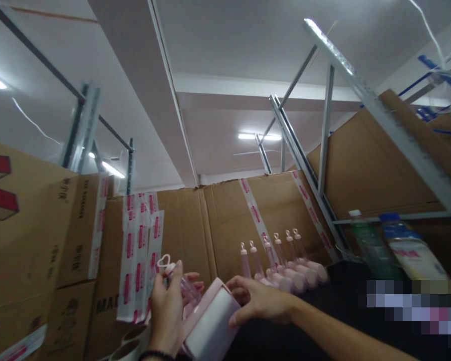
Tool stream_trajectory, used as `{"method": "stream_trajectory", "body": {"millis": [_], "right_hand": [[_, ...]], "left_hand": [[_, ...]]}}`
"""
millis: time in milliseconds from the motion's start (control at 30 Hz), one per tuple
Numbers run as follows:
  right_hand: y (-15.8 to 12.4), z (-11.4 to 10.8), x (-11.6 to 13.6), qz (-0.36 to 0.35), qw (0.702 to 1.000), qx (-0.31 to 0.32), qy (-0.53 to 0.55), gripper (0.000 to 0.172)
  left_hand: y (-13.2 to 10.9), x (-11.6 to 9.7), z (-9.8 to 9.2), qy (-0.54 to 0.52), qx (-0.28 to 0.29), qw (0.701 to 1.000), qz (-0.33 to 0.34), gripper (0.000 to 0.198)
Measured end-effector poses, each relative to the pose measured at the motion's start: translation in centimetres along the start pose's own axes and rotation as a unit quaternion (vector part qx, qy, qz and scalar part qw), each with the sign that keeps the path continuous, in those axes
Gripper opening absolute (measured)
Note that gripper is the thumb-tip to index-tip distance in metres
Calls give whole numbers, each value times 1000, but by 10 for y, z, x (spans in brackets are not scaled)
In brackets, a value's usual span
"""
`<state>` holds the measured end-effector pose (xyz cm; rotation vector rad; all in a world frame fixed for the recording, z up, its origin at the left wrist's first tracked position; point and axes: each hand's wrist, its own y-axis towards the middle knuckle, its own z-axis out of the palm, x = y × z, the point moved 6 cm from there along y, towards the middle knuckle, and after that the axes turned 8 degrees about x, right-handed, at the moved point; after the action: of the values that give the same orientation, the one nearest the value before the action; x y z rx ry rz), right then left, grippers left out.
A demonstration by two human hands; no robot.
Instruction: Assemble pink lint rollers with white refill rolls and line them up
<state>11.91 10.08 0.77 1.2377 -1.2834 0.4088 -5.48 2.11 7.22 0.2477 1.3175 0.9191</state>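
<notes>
Roller row [296,277] on table [346,288]; cardbd wall [225,215] behind row, bottles [374,250] to its R, held roller [214,326] front-L, cartons [33,220] far L of row.

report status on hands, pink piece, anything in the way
Left hand gripping clear tube. Right hand holding pink-and-white container. Looped tubes lined up beyond, not between hands.
</notes>
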Motion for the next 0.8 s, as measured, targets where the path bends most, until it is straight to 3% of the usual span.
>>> {"method": "stream_trajectory", "body": {"millis": [267, 500, 633, 800], "right_hand": [[-1, -1, -5, 14, 999, -32, 35, 65], [-1, -4, -10, 7, 998, -41, 48, 63], [-2, -10, -13, 28, 999, -7, -25, 65], [-7, -12, -1, 33, 986, 6, -164, 63]], "left_hand": [[-4, 7, 7, -6, 16, 1000, -13, 36], [-15, 11, 23, 21, 88, 995, -31, 39], [-9, 28, 24, 41, 138, 988, -61, 46], [-9, 47, 38, 85, 243, 963, -82, 55]]}}
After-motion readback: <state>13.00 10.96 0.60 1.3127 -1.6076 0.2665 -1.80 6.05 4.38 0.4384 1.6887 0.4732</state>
